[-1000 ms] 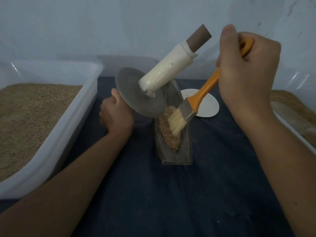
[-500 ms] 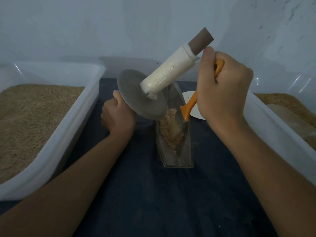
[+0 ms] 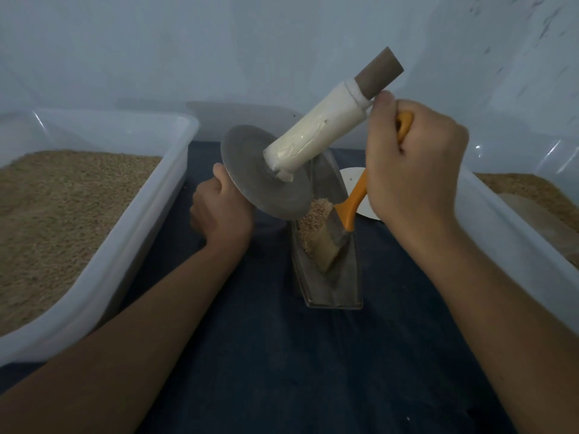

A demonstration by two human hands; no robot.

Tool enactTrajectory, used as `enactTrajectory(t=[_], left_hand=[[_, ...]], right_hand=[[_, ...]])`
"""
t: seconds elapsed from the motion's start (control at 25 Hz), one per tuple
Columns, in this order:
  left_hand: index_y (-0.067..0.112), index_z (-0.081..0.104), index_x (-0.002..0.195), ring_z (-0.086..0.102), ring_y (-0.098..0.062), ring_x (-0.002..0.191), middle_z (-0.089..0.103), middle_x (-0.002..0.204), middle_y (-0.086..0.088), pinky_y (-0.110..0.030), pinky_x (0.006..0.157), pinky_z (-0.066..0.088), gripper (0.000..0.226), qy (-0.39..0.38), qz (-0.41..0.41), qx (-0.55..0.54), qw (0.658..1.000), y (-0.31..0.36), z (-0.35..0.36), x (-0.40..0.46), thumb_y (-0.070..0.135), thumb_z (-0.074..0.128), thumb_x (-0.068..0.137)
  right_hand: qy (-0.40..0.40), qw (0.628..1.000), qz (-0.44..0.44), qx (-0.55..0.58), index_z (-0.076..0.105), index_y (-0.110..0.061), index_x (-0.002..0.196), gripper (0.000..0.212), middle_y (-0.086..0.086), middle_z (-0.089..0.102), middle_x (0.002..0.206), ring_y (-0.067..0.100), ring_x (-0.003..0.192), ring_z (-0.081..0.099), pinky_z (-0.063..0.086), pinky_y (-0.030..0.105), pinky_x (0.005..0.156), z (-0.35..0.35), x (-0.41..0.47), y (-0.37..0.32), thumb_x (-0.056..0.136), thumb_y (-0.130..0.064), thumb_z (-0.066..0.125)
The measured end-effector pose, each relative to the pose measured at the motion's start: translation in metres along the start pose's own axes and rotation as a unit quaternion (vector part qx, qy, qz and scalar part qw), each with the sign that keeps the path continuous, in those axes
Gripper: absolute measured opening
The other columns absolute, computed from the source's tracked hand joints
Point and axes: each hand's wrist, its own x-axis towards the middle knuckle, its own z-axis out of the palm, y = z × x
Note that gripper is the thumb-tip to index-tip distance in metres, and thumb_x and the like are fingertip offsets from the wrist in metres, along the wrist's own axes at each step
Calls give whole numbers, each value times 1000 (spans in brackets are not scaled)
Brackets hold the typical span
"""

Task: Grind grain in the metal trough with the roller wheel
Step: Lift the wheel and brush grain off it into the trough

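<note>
Grain (image 3: 314,221) lay heaped in the far half of the metal trough (image 3: 340,286), which stood on the dark cloth (image 3: 282,355) between two plastic tubs. In the head view, our left hand (image 3: 221,211), left of the trough, was curled round the hidden handle of the roller wheel (image 3: 266,177), tilting the disc off the trough's near end. Our right hand (image 3: 413,164), above the trough's right side, gripped the orange-handled brush (image 3: 340,233) in a fist, bristles down inside the trough against the heap. We judged this a sweeping-together step; next the brush should leave and the wheel settle onto the grain. Compared with a second earlier, the brush had dropped lower into the trough.
</note>
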Motion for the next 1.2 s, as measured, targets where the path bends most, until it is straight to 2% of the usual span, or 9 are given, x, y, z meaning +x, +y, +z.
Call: enactTrajectory(t=[0.16,0.28,0.4,0.48,0.64,0.8,1.0,1.12,1.2], left_hand=[[20,44,43,38,-14,55,43,45,8,-37,66,36,59,-8,2,-9,1000,0,0,1,21,48,102],[34,52,38,36,-12,53,42,37,14,-36,63,33,65,-13,-7,-3,1000,2,0,-1,23,46,102],[20,47,44,39,-16,58,48,47,6,-38,66,35,58,-5,-6,-13,1000,-1,0,0,23,48,102],[20,42,51,44,-21,64,54,59,-10,-40,69,37,53,-6,-2,-13,1000,-3,0,1,23,47,104],[20,39,48,40,-18,59,45,53,4,-40,69,36,56,0,0,-19,1000,-1,0,2,22,47,104],[23,45,39,36,-14,54,42,40,11,-37,64,34,63,-8,-7,-5,1000,-1,-1,1,22,46,102],[18,45,55,47,-21,63,52,58,-1,-41,69,42,52,-13,4,-15,1000,-2,-2,0,23,47,106],[19,46,54,49,-22,64,52,58,0,-42,69,42,52,-12,11,-23,1000,-3,-1,3,22,47,105],[22,44,51,46,-19,60,49,55,3,-41,68,39,53,-9,14,-26,1000,-3,1,3,22,48,104]], right_hand=[[59,997,-17,48,42,-6,59,55,6,37,47,26,42,38,33,46,49,-9,3,8,110,-26,45],[50,997,-24,59,45,-2,59,59,12,43,48,26,42,42,34,46,49,-11,-6,8,110,-30,45],[39,998,-31,36,43,-4,59,55,11,41,47,29,41,42,33,47,46,2,-15,9,110,-24,46],[47,998,-17,34,44,-4,60,53,11,39,47,30,41,39,32,48,45,9,-12,10,110,-20,48],[105,992,-52,48,39,-9,59,52,8,34,47,27,40,34,27,45,44,3,-3,13,110,-18,48],[69,994,-55,70,41,-10,58,54,7,40,45,23,39,41,31,43,44,2,-15,10,111,-24,46],[73,995,-51,36,41,-14,63,47,-2,30,48,17,39,29,25,39,42,15,-6,10,109,-12,50],[102,992,-54,57,38,-14,61,50,0,30,47,19,40,31,26,39,43,7,1,17,110,-19,48],[86,993,-48,68,38,-12,59,54,5,36,46,22,40,37,30,43,45,2,-3,19,111,-26,47]])
